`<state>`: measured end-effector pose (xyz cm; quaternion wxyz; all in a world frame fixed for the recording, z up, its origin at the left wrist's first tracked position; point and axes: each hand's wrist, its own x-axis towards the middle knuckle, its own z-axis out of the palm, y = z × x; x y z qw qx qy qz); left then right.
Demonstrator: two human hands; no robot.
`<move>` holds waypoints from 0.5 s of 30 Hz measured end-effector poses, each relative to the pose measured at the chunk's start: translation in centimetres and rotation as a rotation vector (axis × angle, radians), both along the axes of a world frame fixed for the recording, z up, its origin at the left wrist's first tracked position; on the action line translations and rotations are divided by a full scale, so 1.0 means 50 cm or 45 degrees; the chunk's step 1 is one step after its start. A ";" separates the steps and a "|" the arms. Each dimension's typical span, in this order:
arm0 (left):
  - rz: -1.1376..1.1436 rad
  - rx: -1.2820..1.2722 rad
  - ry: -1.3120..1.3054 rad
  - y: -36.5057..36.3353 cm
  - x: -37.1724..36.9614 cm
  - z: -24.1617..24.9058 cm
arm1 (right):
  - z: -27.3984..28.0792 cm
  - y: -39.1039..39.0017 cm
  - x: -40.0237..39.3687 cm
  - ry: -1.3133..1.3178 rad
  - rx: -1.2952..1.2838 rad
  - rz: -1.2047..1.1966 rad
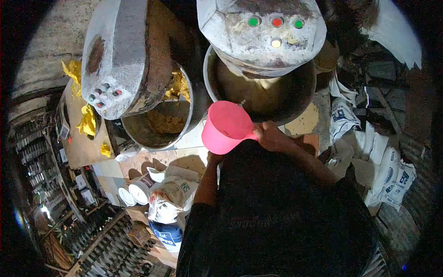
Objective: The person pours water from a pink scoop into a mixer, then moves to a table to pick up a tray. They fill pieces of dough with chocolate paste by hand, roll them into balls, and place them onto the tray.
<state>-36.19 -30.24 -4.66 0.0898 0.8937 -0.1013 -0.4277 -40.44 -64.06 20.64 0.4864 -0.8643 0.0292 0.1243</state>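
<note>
A pink plastic water dipper is held up in front of my body, close to the near rim of the right mixing bowl. Its short handle is gripped by my right hand, the fingers wrapped round it. Below the dipper's base is my left hand, its fingers hidden behind the dipper. Inside the right bowl, pale dough shows under the mixer head, which carries green, red and yellowish buttons.
A second mixer stands at left over a bowl with yellow-brown dough. Yellow pieces lie on a wooden board. White buckets and sacks stand on the left floor; more sacks are at right.
</note>
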 end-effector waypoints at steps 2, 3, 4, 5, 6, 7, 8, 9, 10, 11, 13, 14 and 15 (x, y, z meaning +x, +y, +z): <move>0.002 -0.001 -0.002 0.000 0.002 0.004 | 0.005 0.002 0.001 0.016 -0.078 0.025; 0.000 0.003 -0.004 0.000 0.001 0.005 | 0.036 0.001 0.008 0.070 -0.076 0.004; 0.003 -0.002 -0.004 -0.001 0.003 0.005 | 0.053 0.001 0.012 0.125 -0.077 -0.017; 0.002 -0.005 -0.002 -0.003 0.003 0.004 | 0.034 0.002 0.010 0.078 -0.079 0.030; 0.002 -0.008 -0.002 -0.006 0.004 0.004 | -0.002 0.002 0.003 0.031 -0.082 0.077; -0.003 -0.008 -0.001 -0.009 0.006 0.004 | -0.014 0.000 0.001 -0.017 -0.085 0.123; -0.001 -0.010 -0.004 -0.011 0.008 0.004 | -0.021 0.001 -0.007 -0.061 -0.182 0.125; -0.005 -0.011 -0.005 -0.013 0.007 0.003 | -0.015 0.004 -0.014 -0.103 -0.279 0.126; -0.002 -0.010 -0.006 -0.012 0.007 0.003 | -0.012 0.005 -0.018 -0.146 -0.376 0.126; -0.003 -0.010 -0.005 -0.013 0.007 0.002 | -0.020 0.006 -0.020 -0.161 -0.373 0.122; -0.008 -0.015 -0.007 -0.016 0.010 -0.002 | -0.023 0.007 -0.015 -0.191 -0.369 0.114; -0.012 -0.012 -0.006 -0.018 0.011 -0.003 | -0.022 0.005 -0.016 -0.103 -0.351 0.142; -0.012 -0.015 -0.007 -0.021 0.014 -0.004 | 0.010 0.002 -0.005 -0.016 -0.332 0.170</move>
